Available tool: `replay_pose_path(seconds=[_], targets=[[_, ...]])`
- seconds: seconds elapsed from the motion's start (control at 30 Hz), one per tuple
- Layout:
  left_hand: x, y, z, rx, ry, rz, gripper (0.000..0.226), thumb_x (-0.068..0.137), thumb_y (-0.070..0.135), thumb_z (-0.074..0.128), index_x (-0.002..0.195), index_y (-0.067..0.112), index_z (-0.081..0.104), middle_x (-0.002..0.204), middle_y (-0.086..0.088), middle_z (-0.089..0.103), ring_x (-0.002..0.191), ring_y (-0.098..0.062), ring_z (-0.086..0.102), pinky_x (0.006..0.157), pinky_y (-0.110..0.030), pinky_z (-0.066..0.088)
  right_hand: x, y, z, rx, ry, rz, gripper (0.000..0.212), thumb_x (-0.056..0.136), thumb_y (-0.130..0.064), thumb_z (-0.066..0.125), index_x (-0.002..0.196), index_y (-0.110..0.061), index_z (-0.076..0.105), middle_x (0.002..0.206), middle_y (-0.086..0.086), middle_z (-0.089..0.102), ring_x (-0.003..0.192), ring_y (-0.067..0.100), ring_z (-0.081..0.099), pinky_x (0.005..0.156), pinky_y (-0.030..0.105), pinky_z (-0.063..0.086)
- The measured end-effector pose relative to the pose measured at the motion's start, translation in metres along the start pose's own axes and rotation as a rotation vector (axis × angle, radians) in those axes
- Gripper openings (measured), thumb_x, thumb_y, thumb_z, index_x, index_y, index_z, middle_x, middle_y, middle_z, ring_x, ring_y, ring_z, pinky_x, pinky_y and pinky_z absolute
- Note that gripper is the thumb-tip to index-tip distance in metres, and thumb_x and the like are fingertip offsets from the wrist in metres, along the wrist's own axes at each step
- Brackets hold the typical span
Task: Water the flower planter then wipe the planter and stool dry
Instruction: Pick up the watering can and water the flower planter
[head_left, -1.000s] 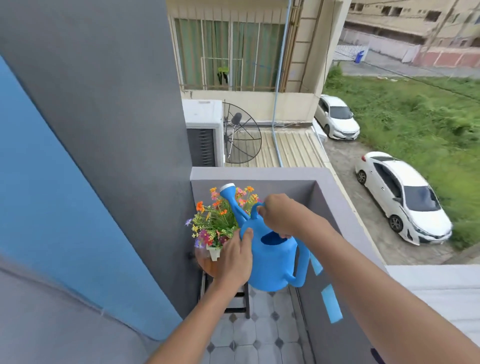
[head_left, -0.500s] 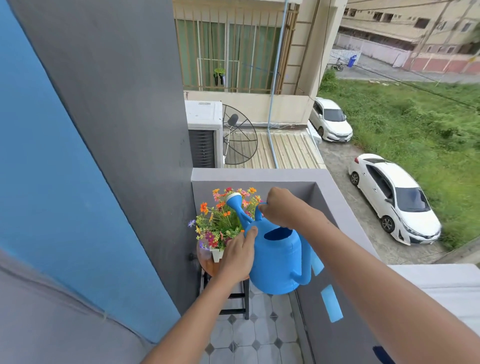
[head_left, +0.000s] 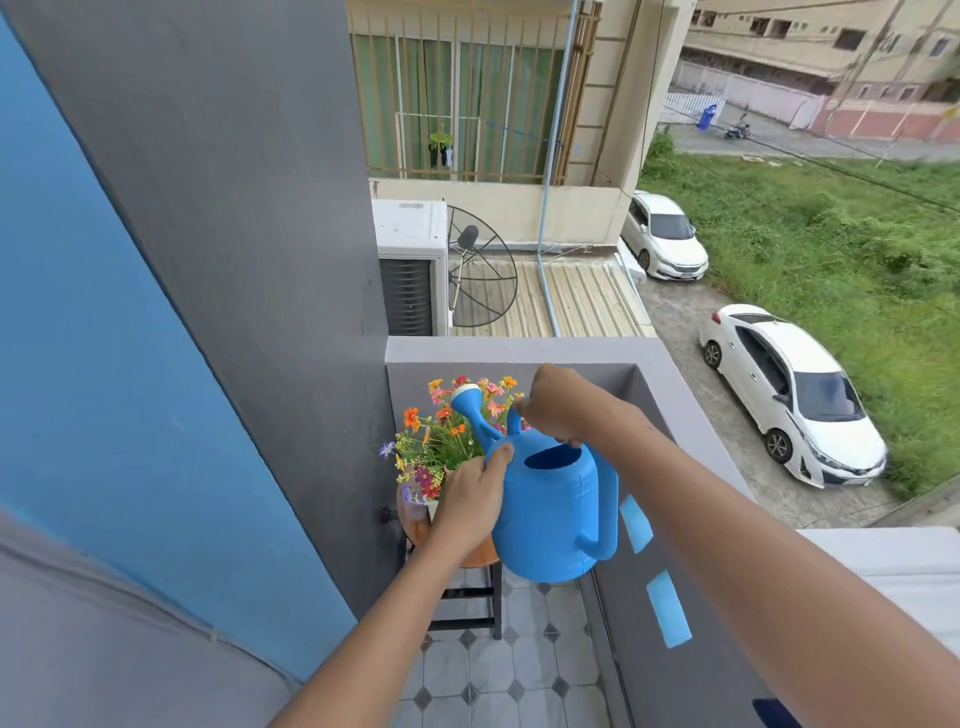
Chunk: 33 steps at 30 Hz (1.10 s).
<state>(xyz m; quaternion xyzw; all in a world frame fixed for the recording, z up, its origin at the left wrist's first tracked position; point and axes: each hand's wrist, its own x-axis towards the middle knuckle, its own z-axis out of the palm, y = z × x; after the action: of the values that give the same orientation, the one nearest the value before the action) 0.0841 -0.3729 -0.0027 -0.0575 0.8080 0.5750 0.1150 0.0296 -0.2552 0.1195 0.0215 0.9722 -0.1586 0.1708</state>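
A blue watering can (head_left: 553, 512) hangs over the balcony corner, its spout head (head_left: 464, 401) raised among the flowers. My right hand (head_left: 558, 408) grips the can's top handle. My left hand (head_left: 475, 501) presses flat against the can's left side. The flower planter (head_left: 447, 441), a bunch of orange, pink and purple blooms in a small white pot, stands on a round wooden stool (head_left: 415, 525) with black legs. Most of the pot and stool top is hidden behind my left hand and the can.
A dark grey wall (head_left: 234, 260) runs along the left and the grey balcony parapet (head_left: 519, 351) closes the far side and the right. Grey patterned floor tiles (head_left: 524, 675) lie below. Beyond the parapet are an air-conditioner unit, a satellite dish and parked white cars far below.
The can's spout has lifted a little higher into the flowers, and both hands have stayed on the can. The view has shifted slightly.
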Motion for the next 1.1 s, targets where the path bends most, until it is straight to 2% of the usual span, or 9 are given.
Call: replay_pose_path(seconds=[0.1, 0.4, 0.5, 0.6, 0.7, 0.8, 0.87, 0.97, 1.1], targets=[[0.003, 0.002, -0.002, 0.032, 0.008, 0.009, 0.070, 0.082, 0.074, 0.032, 0.069, 0.008, 0.053, 0.066, -0.008, 0.053, 0.060, -0.021, 0.049, 0.059, -0.036, 0.032, 0.003, 0.001, -0.001, 0.001, -0.010, 0.019, 0.030, 0.101, -0.022, 0.048, 0.076, -0.013, 0.036, 0.068, 0.015, 0.057, 0.044, 0.025, 0.052, 0.042, 0.025, 0.040], [0.002, 0.011, 0.008, 0.109, -0.061, 0.076, 0.072, 0.088, 0.069, 0.024, 0.080, 0.006, 0.058, 0.076, -0.014, 0.060, 0.073, -0.029, 0.058, 0.062, -0.035, 0.035, 0.007, 0.014, -0.006, 0.016, -0.013, 0.087, 0.024, 0.098, -0.020, 0.052, 0.081, -0.012, 0.038, 0.068, 0.016, 0.058, 0.045, 0.026, 0.052, 0.042, 0.025, 0.041], [0.000, 0.020, 0.015, 0.069, -0.096, 0.088, 0.057, 0.096, 0.058, 0.027, 0.096, 0.009, 0.057, 0.087, -0.013, 0.060, 0.074, -0.017, 0.054, 0.061, -0.034, 0.034, 0.002, 0.024, -0.011, 0.023, 0.016, 0.109, 0.025, 0.098, -0.020, 0.050, 0.078, -0.013, 0.035, 0.067, 0.017, 0.059, 0.043, 0.026, 0.052, 0.042, 0.024, 0.040], [-0.001, 0.027, 0.025, 0.056, -0.146, 0.120, 0.047, 0.097, 0.055, 0.028, 0.094, 0.016, 0.054, 0.086, -0.009, 0.057, 0.078, -0.022, 0.054, 0.062, -0.035, 0.033, -0.005, 0.035, -0.018, -0.007, 0.030, 0.139, 0.024, 0.097, -0.018, 0.049, 0.078, -0.012, 0.037, 0.059, 0.016, 0.058, 0.039, 0.025, 0.050, 0.041, 0.022, 0.038], [0.000, 0.026, 0.035, 0.065, -0.185, 0.147, 0.054, 0.095, 0.058, 0.026, 0.103, 0.013, 0.056, 0.099, -0.015, 0.060, 0.091, -0.029, 0.057, 0.070, -0.037, 0.039, -0.012, 0.040, -0.022, -0.060, 0.008, 0.168, 0.018, 0.099, -0.015, 0.048, 0.085, -0.004, 0.048, 0.049, 0.013, 0.057, 0.040, 0.027, 0.055, 0.043, 0.023, 0.039], [-0.003, 0.029, 0.038, 0.127, -0.222, 0.209, 0.052, 0.099, 0.051, 0.023, 0.113, 0.013, 0.054, 0.106, -0.009, 0.059, 0.097, -0.025, 0.055, 0.084, -0.042, 0.044, -0.013, 0.042, -0.024, -0.059, 0.025, 0.184, 0.021, 0.099, -0.018, 0.050, 0.082, -0.005, 0.048, 0.056, 0.016, 0.059, 0.039, 0.026, 0.054, 0.045, 0.024, 0.041], [-0.004, 0.029, 0.036, 0.109, -0.230, 0.209, 0.052, 0.099, 0.052, 0.022, 0.109, 0.013, 0.054, 0.104, -0.013, 0.058, 0.095, -0.025, 0.056, 0.078, -0.043, 0.043, -0.012, 0.040, -0.024, -0.045, 0.036, 0.175, 0.025, 0.098, -0.019, 0.052, 0.077, -0.008, 0.044, 0.055, 0.016, 0.058, 0.035, 0.025, 0.051, 0.045, 0.024, 0.042], [-0.004, 0.024, 0.028, 0.097, -0.217, 0.191, 0.052, 0.098, 0.055, 0.022, 0.105, 0.014, 0.053, 0.098, -0.014, 0.057, 0.084, -0.019, 0.056, 0.066, -0.032, 0.038, -0.012, 0.033, -0.021, -0.021, 0.038, 0.171, 0.026, 0.096, -0.017, 0.053, 0.074, -0.009, 0.042, 0.056, 0.016, 0.055, 0.035, 0.024, 0.048, 0.044, 0.023, 0.040], [-0.011, 0.018, 0.010, 0.138, -0.133, 0.156, 0.043, 0.100, 0.052, 0.024, 0.088, 0.018, 0.048, 0.079, -0.004, 0.051, 0.072, -0.017, 0.052, 0.060, -0.035, 0.033, -0.012, 0.016, -0.012, 0.016, 0.020, 0.130, 0.025, 0.095, -0.019, 0.053, 0.075, -0.008, 0.044, 0.060, 0.015, 0.058, 0.039, 0.025, 0.051, 0.045, 0.023, 0.042]])
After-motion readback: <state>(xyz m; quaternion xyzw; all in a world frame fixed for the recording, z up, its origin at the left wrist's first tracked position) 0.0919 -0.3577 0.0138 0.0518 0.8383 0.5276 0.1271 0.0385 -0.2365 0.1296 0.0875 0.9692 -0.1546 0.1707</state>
